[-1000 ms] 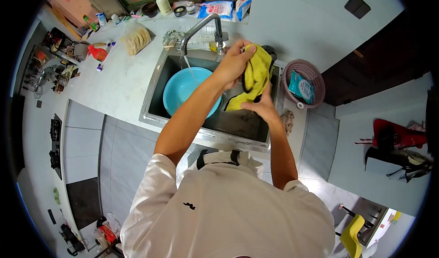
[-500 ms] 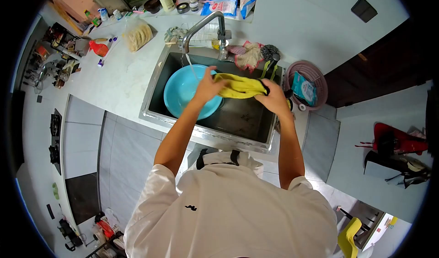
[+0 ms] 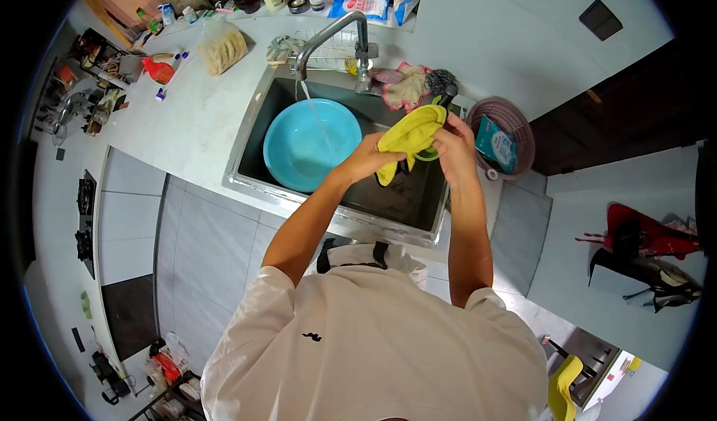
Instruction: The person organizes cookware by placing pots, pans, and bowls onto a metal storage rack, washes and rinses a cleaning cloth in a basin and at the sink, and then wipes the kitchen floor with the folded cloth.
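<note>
A yellow cloth with dark edging (image 3: 411, 133) is stretched between my two hands above the right half of the sink (image 3: 358, 216). My left hand (image 3: 367, 160) is closed on its left side, with the thumb on top. Around its right side are the fingers of my right hand (image 3: 457, 146). To the left, a light-blue basin (image 3: 287, 160) sits in the sink under the metal faucet (image 3: 334, 39). A thin stream of water (image 3: 317, 119) runs from the faucet into the basin.
Right of the sink stands a pinkish woven basket (image 3: 515, 119) holding a teal packet (image 3: 495, 145). Gloves (image 3: 407, 86) and a dark scrubber (image 3: 441, 83) lie behind the sink. On the left counter are a clear bag (image 3: 222, 51) and a red spray bottle (image 3: 157, 71).
Both hands have shifted right with the cloth, away from the basin. The cloth has gone from level to slanting, its right end higher. The water still runs.
</note>
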Tool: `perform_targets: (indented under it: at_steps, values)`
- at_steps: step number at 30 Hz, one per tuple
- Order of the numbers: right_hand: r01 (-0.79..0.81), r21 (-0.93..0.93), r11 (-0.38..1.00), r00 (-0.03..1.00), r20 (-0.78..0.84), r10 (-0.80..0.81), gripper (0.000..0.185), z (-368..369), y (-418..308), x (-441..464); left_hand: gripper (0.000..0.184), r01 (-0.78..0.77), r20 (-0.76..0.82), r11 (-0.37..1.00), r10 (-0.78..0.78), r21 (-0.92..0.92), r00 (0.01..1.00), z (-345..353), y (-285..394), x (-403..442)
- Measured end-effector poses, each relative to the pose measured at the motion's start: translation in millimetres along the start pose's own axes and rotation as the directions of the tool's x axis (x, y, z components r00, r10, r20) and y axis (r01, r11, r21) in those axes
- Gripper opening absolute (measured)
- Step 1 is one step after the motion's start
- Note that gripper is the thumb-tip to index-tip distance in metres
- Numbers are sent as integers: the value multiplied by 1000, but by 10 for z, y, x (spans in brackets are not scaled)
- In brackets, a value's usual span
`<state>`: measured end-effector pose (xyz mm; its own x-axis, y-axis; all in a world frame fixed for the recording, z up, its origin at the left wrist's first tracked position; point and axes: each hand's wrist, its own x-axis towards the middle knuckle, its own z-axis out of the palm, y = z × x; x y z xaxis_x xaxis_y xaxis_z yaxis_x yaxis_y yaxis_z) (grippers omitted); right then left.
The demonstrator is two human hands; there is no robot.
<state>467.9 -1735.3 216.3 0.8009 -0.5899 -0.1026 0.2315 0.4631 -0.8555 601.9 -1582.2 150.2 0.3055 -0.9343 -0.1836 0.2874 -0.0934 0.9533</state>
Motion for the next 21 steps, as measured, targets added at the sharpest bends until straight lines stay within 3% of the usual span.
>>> perform_targets:
  at_steps: [1, 3, 5, 6, 8, 10, 11, 12, 14, 15, 16, 18, 19, 21]
  values:
    - [7, 116, 993, 998, -65, 0, 29, -32, 123, -4, 51, -68, -85, 973, 50, -220, 995, 26, -38, 26]
    - [26, -23, 999, 995, -96, -28, 26, -66, 435, -96, 51, -148, -189, 747, 31, -649, 981, 112, 36, 21]
    - [-5, -175, 984, 987, -160, -23, 23, -51, 810, -223, 53, -101, -64, 632, 81, -768, 995, 207, 213, -3]
    - [3, -17, 1000, 989, -145, -6, 26, -61, 906, -248, 55, -70, -5, 568, 115, -820, 993, 237, 243, 3]
    - [-74, -212, 974, 990, -136, 46, 39, -183, 832, -281, 52, -193, -91, 875, 170, -443, 981, 258, 205, 34]
    - [-174, -199, 964, 984, 13, 180, 51, -448, 829, -264, 50, -249, -139, 967, 254, 52, 957, 255, 181, 55]
    - [-225, -197, 954, 966, 87, 246, 58, -570, 812, -275, 42, -232, -127, 925, 279, 300, 952, 217, 289, 44]
    - [-333, -7, 943, 920, 217, 327, 63, -579, 669, -290, 43, -245, -45, 807, 318, 537, 947, 201, 380, 59]
    - [-572, 301, 763, 775, 503, 383, 74, -585, 385, -265, 44, -259, 123, 408, 331, 875, 936, 182, 492, 85]
    - [-572, 312, 759, 735, 606, 305, 78, -645, 461, -209, 42, -325, 233, 238, 346, 915, 909, 213, 483, 97]
    - [-614, 277, 739, 693, 637, 337, 74, -669, 516, -160, 41, -437, 378, 95, 359, 895, 853, 250, 481, 118]
    - [-686, 205, 698, 606, 692, 392, 66, -712, 625, -66, 38, -621, 648, -196, 313, 759, 694, 317, 507, 194]
    - [-676, 206, 707, 605, 703, 374, 60, -826, 752, -22, 35, -616, 724, -385, 307, 688, 618, 337, 525, 224]
    - [-658, 202, 725, 596, 729, 338, 48, -985, 923, 59, 34, -677, 824, -469, 302, 567, 480, 299, 596, 347]
